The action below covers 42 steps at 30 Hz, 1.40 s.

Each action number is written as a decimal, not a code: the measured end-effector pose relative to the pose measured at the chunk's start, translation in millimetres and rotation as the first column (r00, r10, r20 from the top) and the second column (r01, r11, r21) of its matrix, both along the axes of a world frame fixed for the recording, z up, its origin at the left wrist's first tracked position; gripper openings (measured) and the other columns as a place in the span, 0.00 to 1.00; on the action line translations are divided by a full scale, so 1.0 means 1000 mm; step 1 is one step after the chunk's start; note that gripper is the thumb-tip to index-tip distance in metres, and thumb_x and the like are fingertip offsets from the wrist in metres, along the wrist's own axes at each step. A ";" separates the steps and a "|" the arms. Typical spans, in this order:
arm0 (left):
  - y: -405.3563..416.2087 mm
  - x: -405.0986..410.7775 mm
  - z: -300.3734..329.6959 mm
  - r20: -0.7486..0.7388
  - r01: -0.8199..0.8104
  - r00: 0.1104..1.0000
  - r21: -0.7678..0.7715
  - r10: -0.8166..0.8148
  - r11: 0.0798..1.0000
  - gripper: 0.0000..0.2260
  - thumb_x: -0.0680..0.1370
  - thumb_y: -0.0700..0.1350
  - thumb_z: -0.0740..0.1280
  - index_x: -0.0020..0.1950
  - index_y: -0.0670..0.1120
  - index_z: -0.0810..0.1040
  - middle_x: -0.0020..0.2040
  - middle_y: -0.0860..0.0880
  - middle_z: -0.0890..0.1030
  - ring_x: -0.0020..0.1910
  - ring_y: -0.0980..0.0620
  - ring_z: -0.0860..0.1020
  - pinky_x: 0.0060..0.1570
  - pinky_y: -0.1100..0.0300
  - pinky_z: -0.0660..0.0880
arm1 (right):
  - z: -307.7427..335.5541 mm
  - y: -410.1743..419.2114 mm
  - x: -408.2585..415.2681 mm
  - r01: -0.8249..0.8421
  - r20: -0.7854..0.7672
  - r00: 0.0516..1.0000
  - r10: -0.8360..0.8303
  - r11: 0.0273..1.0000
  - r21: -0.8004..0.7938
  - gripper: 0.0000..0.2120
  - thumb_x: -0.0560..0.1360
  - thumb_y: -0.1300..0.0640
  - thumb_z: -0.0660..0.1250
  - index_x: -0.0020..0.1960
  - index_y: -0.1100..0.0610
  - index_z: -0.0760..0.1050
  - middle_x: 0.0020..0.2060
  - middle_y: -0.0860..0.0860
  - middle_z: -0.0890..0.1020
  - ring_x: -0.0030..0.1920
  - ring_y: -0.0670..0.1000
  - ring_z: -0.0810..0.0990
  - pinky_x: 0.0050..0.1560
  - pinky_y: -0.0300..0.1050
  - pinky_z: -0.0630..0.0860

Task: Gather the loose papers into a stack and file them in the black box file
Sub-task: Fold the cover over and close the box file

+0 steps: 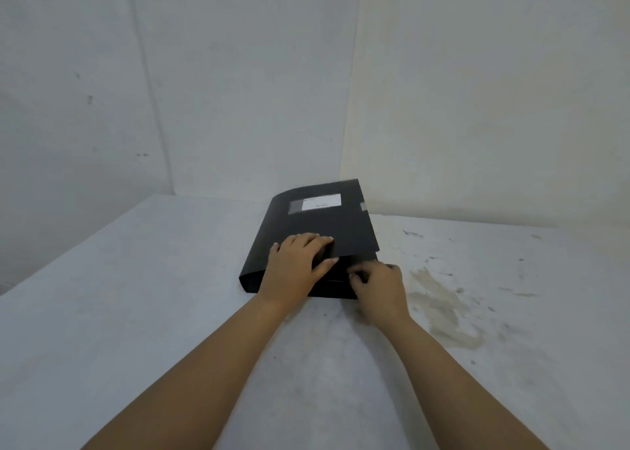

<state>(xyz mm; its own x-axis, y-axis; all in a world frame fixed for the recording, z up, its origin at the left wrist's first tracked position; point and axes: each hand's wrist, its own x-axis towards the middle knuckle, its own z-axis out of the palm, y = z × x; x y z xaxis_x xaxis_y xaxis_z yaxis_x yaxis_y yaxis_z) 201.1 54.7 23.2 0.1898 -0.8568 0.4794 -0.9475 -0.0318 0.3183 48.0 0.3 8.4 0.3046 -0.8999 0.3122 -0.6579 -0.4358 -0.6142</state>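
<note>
The black box file [317,224] lies flat on the white table [136,313], its cover down and a white label [320,203] near its far edge. My left hand [296,265] grips the near edge of the cover, fingers on top and thumb under the flap. At the file's near right front side, my right hand [378,286] has its fingers curled against the black edge. No loose papers are in sight.
Grey walls meet in a corner behind the file. Brownish stains and dark scuffs [446,310] mark the table to the right of my right hand.
</note>
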 end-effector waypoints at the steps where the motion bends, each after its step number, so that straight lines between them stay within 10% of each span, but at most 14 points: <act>1: 0.000 -0.001 -0.003 0.005 0.003 1.000 0.035 -0.004 0.999 0.21 0.77 0.60 0.59 0.68 0.55 0.71 0.65 0.54 0.76 0.66 0.53 0.72 0.66 0.44 0.68 | 0.002 -0.001 -0.002 0.042 0.067 0.997 -0.042 0.999 -0.002 0.11 0.75 0.60 0.61 0.52 0.55 0.81 0.51 0.51 0.83 0.50 0.53 0.76 0.48 0.40 0.70; 8: -0.003 0.002 -0.021 0.082 0.004 0.996 0.164 -0.018 0.986 0.22 0.77 0.61 0.58 0.69 0.56 0.71 0.65 0.55 0.74 0.67 0.54 0.70 0.71 0.46 0.61 | 0.019 -0.033 -0.016 0.100 0.518 0.805 -0.289 0.927 0.361 0.10 0.78 0.61 0.53 0.52 0.57 0.73 0.45 0.54 0.77 0.36 0.54 0.81 0.30 0.46 0.79; 16: -0.008 0.000 -0.022 0.061 -0.022 0.998 0.208 0.009 0.978 0.21 0.79 0.60 0.54 0.70 0.56 0.68 0.67 0.54 0.72 0.68 0.53 0.68 0.73 0.46 0.58 | 0.029 -0.091 0.008 -0.108 0.271 0.962 -0.024 0.882 0.459 0.22 0.75 0.56 0.65 0.69 0.54 0.69 0.66 0.56 0.72 0.55 0.54 0.75 0.36 0.42 0.73; 21: -0.010 0.004 -0.017 0.120 0.002 0.992 0.318 -0.042 0.948 0.27 0.76 0.66 0.54 0.72 0.57 0.64 0.66 0.55 0.72 0.68 0.53 0.67 0.71 0.44 0.60 | 0.031 -0.115 0.013 -0.138 0.153 0.986 0.072 0.867 0.479 0.23 0.73 0.61 0.68 0.67 0.62 0.70 0.62 0.61 0.76 0.51 0.59 0.77 0.36 0.43 0.73; 27: -0.043 0.016 0.010 0.076 -0.011 0.997 0.342 -0.016 0.939 0.31 0.73 0.70 0.46 0.62 0.57 0.76 0.48 0.53 0.73 0.55 0.51 0.73 0.53 0.49 0.71 | 0.023 -0.121 0.015 -0.118 -0.002 0.992 0.126 0.935 0.334 0.26 0.74 0.58 0.69 0.70 0.61 0.68 0.68 0.56 0.72 0.65 0.56 0.72 0.55 0.38 0.66; 34: -0.110 0.012 -0.006 0.076 -0.053 0.997 0.568 0.011 0.821 0.22 0.79 0.58 0.47 0.74 0.65 0.54 0.79 0.50 0.50 0.78 0.42 0.46 0.65 0.25 0.40 | 0.022 -0.117 0.027 -0.047 -0.360 0.929 0.082 0.993 0.105 0.22 0.77 0.53 0.64 0.69 0.60 0.69 0.66 0.55 0.71 0.66 0.55 0.70 0.64 0.44 0.68; 42: -0.115 0.014 -0.018 0.078 -0.065 0.997 0.570 0.025 0.819 0.24 0.77 0.60 0.43 0.73 0.69 0.47 0.80 0.51 0.46 0.78 0.41 0.42 0.63 0.25 0.36 | 0.008 -0.105 0.027 -0.037 -0.592 0.805 -0.047 0.991 -0.130 0.19 0.81 0.51 0.52 0.68 0.55 0.68 0.70 0.52 0.69 0.69 0.55 0.65 0.64 0.51 0.65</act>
<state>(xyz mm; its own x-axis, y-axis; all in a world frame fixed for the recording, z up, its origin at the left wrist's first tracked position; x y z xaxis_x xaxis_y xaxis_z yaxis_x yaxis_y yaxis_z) 215.4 -60.5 5.0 0.2212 -0.9718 -0.0818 -0.9579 -0.2322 0.1686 74.8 -104.9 16.0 0.4636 -0.8665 0.1850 -0.8771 -0.4784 -0.0430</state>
